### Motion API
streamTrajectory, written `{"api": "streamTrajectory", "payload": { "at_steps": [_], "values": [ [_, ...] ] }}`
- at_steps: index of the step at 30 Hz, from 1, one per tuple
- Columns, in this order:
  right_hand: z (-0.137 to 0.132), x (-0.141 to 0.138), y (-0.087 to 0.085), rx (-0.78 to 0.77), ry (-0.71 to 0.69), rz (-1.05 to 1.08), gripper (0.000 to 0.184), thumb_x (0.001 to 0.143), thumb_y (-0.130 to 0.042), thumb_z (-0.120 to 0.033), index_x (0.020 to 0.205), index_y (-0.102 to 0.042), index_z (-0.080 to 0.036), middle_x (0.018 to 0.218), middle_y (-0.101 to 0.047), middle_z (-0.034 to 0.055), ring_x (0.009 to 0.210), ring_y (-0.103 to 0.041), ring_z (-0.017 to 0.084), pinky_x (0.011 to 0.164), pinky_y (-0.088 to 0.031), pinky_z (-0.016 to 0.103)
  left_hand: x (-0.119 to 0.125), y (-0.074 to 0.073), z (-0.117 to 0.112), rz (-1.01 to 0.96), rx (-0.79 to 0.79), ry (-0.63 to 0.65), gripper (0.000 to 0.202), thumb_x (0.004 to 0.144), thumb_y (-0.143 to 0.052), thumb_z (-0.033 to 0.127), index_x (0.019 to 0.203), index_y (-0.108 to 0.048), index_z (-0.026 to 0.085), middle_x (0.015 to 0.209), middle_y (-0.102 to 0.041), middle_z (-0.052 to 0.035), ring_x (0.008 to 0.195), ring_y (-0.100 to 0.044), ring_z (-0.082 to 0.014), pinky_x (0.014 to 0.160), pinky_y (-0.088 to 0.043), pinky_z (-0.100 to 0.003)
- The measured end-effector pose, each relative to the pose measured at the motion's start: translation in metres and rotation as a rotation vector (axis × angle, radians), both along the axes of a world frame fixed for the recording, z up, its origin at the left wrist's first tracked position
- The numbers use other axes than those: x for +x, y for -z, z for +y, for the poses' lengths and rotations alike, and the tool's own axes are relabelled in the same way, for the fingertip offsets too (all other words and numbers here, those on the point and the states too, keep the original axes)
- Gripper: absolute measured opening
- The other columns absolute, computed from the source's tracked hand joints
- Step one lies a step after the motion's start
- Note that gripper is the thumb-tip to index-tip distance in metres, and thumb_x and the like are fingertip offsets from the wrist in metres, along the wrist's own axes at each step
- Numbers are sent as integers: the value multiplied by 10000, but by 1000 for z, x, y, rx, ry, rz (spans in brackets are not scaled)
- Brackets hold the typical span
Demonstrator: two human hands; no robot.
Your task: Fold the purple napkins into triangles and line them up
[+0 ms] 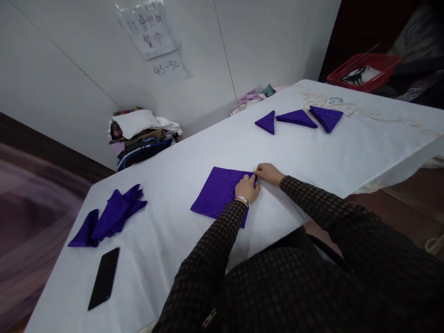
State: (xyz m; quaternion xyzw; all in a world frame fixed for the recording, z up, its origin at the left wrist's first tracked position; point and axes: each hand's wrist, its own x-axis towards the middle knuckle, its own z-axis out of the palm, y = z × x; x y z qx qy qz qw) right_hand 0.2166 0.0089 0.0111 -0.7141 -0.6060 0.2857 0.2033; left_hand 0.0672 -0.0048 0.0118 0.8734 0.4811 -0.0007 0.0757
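A purple cloth napkin (217, 192) lies flat as a square on the white tablecloth (180, 157) in front of me. My left hand (247, 188) rests on its right side with the fingers curled down on the cloth. My right hand (268, 173) pinches the napkin's right corner, touching the left hand's fingertips. Both arms wear dark checked sleeves, and a bracelet sits on the left wrist.
Three purple napkins folded into triangles (298, 119) lie in a row at the far side. A loose pile of purple napkins (111, 215) and a black phone (104, 277) lie at the left. Stacked clothes (142, 134) sit by the wall, a red basket (364, 71) at the far right.
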Motion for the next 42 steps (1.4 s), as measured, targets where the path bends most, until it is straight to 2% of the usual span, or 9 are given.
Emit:
{"api": "streamTrajectory", "payload": {
  "at_steps": [4, 16, 23, 26, 29, 32, 35, 38, 42],
  "values": [
    [3, -4, 2, 2, 9, -137, 145, 846, -588, -265, 859, -669, -145, 978, -702, 125, 936, -613, 209, 715, -408, 244, -11, 0, -10, -54, -24, 25, 446, 927, -451, 416, 1325, -501, 221, 1139, -565, -84, 1004, -584, -213, 823, -456, -306],
    [-1, -5, 7, 7, 7, -236, 159, 871, -571, -300, 907, -653, -170, 996, -697, 124, 924, -617, 229, 710, -408, 273, -99, 14, -81, -198, 58, 166, 320, 942, -459, 310, 1201, -614, 205, 1160, -615, -90, 1026, -550, -218, 920, -465, -376],
    [-7, -6, -3, 64, 12, -222, 134, 867, -570, -248, 887, -648, -141, 929, -693, 147, 889, -623, 252, 719, -428, 297, -111, 18, -91, -282, 67, 169, 273, 937, -470, 258, 1113, -671, 202, 1083, -647, -77, 991, -549, -201, 888, -479, -356],
    [-16, -26, -19, 175, -29, -187, 208, 908, -503, -237, 1026, -629, -122, 983, -687, 158, 939, -614, 257, 809, -438, 338, -109, 17, -91, -269, 69, 163, 270, 931, -475, 240, 1108, -674, 198, 1091, -648, -76, 994, -543, -202, 887, -475, -353],
    [-31, -68, -27, 308, -180, -104, 290, 938, -466, -290, 1164, -594, -161, 1115, -666, 124, 1030, -591, 231, 924, -429, 342, -107, 17, -91, -255, 69, 154, 273, 930, -471, 238, 1106, -678, 212, 1101, -647, -81, 995, -545, -205, 883, -476, -363],
    [-45, -112, -18, 408, -435, 7, 404, 924, -503, -396, 1278, -561, -210, 1316, -584, 91, 1239, -489, 218, 1059, -363, 332, -107, 18, -92, -221, 60, 137, 271, 912, -486, 228, 1086, -693, 216, 1091, -660, -91, 1010, -557, -231, 891, -476, -400],
    [-51, -134, 1, 408, -572, 96, 536, 909, -506, -484, 1360, -508, -195, 1434, -487, 110, 1356, -379, 242, 1122, -293, 405, -107, 19, -93, -198, 56, 113, 263, 884, -509, 202, 1051, -711, 210, 1057, -678, -102, 1036, -565, -264, 908, -472, -432],
    [-49, -129, 17, 396, -583, 177, 630, 932, -426, -541, 1436, -416, -165, 1510, -371, 149, 1426, -245, 269, 1148, -215, 481, -106, 17, -96, -223, 75, 113, 282, 892, -501, 200, 1096, -695, 225, 1121, -655, -96, 1090, -536, -263, 911, -477, -414],
    [-42, -114, 28, 392, -575, 210, 680, 946, -374, -564, 1475, -346, -137, 1532, -322, 166, 1447, -181, 256, 1161, -176, 474, -106, 14, -99, -184, 63, 111, 281, 910, -496, 216, 1123, -679, 235, 1106, -641, -83, 1022, -534, -242, 866, -490, -394]
  ]
}}
